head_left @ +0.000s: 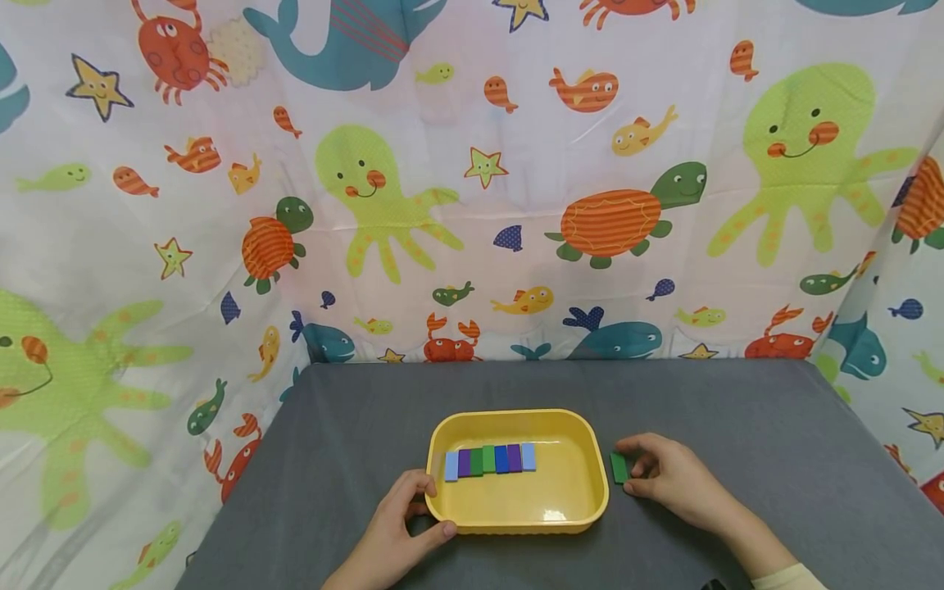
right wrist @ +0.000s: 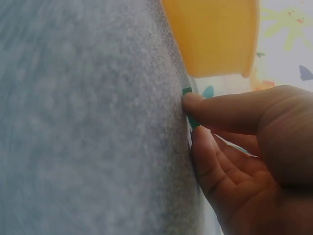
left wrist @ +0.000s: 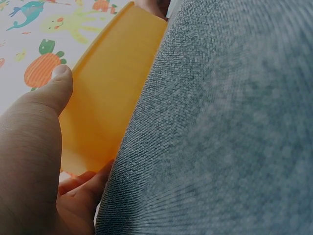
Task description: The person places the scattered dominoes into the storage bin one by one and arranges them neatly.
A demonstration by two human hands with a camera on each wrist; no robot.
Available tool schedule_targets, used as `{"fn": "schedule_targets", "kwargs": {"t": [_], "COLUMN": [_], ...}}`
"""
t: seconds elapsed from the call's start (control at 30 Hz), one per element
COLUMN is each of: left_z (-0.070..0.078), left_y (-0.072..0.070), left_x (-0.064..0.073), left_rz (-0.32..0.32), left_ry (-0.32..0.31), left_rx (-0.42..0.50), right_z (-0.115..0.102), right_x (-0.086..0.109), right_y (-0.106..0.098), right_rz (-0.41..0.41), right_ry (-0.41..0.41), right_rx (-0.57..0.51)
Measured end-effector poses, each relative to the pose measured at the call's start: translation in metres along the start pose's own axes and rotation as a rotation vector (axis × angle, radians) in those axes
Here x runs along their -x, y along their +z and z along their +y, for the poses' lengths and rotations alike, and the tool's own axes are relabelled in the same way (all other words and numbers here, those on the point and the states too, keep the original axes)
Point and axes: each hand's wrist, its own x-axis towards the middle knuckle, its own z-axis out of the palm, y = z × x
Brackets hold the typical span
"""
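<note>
A yellow tray (head_left: 571, 467) sits on the grey table. My left hand (head_left: 394, 524) grips its front left corner, thumb at the front wall and fingers at the left side; the left wrist view shows the tray's wall (left wrist: 107, 88) between thumb and fingers. Inside the tray, a row of several thin tiles (head_left: 489, 460) in light blue, purple, green and dark blue lies side by side. Just right of the tray, my right hand (head_left: 674, 479) pinches a green tile (head_left: 619, 468) between thumb and fingertips, close over the table. The remaining right fingers are curled in.
Grey cloth covers the table (head_left: 369, 393). Behind and at the sides hangs a white curtain (head_left: 457, 246) printed with sea animals. A small black object (head_left: 714, 584) shows at the bottom edge, near the right sleeve (head_left: 789, 578). Something red (head_left: 935, 490) sits at the far right edge.
</note>
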Motion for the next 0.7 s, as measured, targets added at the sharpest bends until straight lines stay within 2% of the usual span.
{"fn": "schedule_targets", "kwargs": {"t": [0.3, 0.6, 0.7], "left_z": [-0.0007, -0.0048, -0.0045], "left_y": [0.0001, 0.0007, 0.0007], "left_x": [0.001, -0.0001, -0.0004], "left_rz": [0.006, 0.011, 0.007], "left_ry": [0.006, 0.058, 0.046], "left_rx": [0.0, 0.001, 0.004], "right_z": [-0.0002, 0.0013, 0.0021], "right_x": [-0.0014, -0.001, -0.0015], "right_y": [0.0007, -0.0009, -0.0009], "right_rz": [-0.005, -0.01, -0.011], "right_ry": [0.026, 0.035, 0.048], "right_rx": [0.016, -0.01, -0.02]}}
